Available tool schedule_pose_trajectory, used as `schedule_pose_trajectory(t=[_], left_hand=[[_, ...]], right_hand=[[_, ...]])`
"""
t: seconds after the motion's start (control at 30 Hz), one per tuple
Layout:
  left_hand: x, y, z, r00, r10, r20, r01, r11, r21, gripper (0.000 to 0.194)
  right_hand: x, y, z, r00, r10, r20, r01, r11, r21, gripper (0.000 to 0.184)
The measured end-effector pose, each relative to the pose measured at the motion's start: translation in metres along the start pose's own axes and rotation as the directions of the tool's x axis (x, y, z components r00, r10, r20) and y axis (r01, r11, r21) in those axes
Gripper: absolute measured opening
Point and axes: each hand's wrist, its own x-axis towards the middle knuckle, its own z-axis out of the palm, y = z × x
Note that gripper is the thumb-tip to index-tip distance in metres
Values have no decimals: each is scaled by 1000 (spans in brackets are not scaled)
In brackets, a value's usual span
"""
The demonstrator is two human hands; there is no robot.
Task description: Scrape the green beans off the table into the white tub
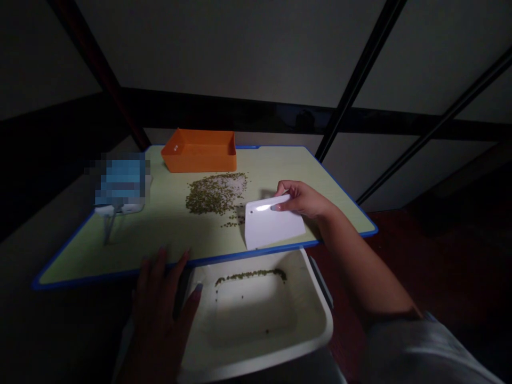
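My right hand (298,200) is closed on a white plastic scraper (272,226), thumb on its near face. The scraper stands on edge on the pale green tabletop (168,234), close to the blue front rim. Left of it, small greenish grains (212,197) lie in a spread-out pile, a few of them scattered toward the scraper. Below the table edge sits a white basin (316,314) with a line of grains along its far inner side. My left hand (164,298) is open, its fingers spread by the table edge and its thumb at the basin's left rim.
An orange open tray (204,162) stands at the back of the table. At the left edge is a blurred-out blue and white object (122,184) on a stand. Behind the table rises a pale panelled wall (240,53) with dark strips.
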Motion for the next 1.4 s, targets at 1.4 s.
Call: schedule_pose_trajectory(t=[1.4], left_hand=[[0,8,-7,995,-32,92,34,999,-22,70]], right_hand=[[7,2,3,934,-160,-320,190,980,66,54]])
